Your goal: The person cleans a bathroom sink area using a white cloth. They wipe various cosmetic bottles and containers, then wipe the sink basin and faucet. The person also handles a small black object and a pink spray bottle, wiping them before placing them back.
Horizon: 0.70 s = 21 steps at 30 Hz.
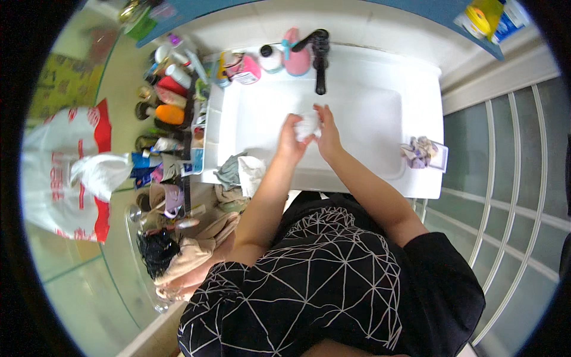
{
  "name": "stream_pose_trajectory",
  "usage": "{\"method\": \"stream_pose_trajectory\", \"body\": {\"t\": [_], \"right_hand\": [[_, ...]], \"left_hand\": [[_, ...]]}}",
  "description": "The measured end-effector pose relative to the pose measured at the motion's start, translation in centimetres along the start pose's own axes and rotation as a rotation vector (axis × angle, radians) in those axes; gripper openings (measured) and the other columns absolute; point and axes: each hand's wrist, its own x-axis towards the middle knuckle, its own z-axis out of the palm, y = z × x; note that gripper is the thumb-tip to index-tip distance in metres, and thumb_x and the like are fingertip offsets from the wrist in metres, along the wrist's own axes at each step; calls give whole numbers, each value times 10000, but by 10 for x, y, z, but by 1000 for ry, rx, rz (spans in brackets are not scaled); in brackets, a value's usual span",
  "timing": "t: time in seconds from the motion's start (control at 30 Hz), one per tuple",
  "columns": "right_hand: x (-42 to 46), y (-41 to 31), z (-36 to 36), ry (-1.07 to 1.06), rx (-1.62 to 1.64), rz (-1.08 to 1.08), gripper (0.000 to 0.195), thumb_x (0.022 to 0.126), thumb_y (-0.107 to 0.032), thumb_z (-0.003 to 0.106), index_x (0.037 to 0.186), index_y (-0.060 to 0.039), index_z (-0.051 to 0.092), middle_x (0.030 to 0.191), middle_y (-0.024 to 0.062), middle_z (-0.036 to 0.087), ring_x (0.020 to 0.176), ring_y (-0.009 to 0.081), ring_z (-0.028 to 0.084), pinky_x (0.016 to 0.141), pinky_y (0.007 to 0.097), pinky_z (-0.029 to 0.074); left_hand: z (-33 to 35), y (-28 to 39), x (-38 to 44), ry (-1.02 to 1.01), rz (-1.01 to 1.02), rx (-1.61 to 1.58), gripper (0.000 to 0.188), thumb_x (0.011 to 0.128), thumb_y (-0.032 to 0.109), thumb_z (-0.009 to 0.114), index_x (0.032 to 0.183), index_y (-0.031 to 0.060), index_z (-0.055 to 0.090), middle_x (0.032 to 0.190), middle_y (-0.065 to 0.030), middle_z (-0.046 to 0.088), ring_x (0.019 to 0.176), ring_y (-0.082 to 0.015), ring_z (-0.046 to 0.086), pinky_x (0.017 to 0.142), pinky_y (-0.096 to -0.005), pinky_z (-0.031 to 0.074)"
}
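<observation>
Above the basin of the white sink (379,120), a small crumpled white wad (308,126), apparently cloth, sits between my two hands. My left hand (291,139) grips it from the left, thumb and fingers bent around it. Against its right side rests my right hand (328,136), its fingers pointing up toward the tap. The black tap (320,62) stands at the back of the sink, its spout just beyond my fingertips. I cannot tell whether water is running. Part of the wad is hidden by my fingers.
A pink bottle (297,60), a white bottle with a black cap (270,60) and a pink-labelled container (243,69) line the back rim. Grey and white cloths (251,175) drape the front left edge. A crumpled patterned cloth (419,152) lies at right. Toiletries crowd a left shelf (187,111).
</observation>
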Motion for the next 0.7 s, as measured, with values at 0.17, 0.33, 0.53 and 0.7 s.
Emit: {"method": "stream_pose_trajectory", "body": {"t": [0.17, 0.33, 0.53, 0.7], "right_hand": [[-8, 12, -24, -554, 442, 361, 425, 1026, -390, 335, 1221, -53, 508, 1188, 112, 568, 1104, 216, 557, 987, 391, 449], [-23, -1, -18, -200, 278, 356, 299, 1033, -354, 355, 1060, -104, 518, 1016, 54, 582, 935, 162, 577, 811, 320, 506], [-8, -8, -31, -47, -22, 159, 369, 990, -462, 448, 798, -148, 433, 636, -30, 399, 495, 80, 373, 406, 255, 282], [5, -20, -37, 82, -47, 123, 472, 974, -511, 438, 697, -129, 424, 526, -14, 381, 380, 115, 332, 331, 266, 236]], "left_hand": [[-5, -54, 0, 268, 867, 1483, 354, 879, 317, 582, 1037, 0, 576, 1118, -159, 531, 1053, -345, 467, 879, -502, 349], [4, -48, -13, 406, 1172, 1683, 376, 912, 245, 549, 1177, -15, 491, 1231, -183, 435, 1184, -353, 367, 982, -497, 236], [-2, -46, -24, 257, 1090, 1456, 383, 921, 223, 554, 1224, 13, 452, 1264, -182, 402, 1197, -342, 360, 979, -484, 252], [-15, -45, -24, 309, 1037, 1449, 335, 924, 196, 548, 1201, 28, 463, 1243, -178, 409, 1169, -338, 376, 975, -474, 263]]}}
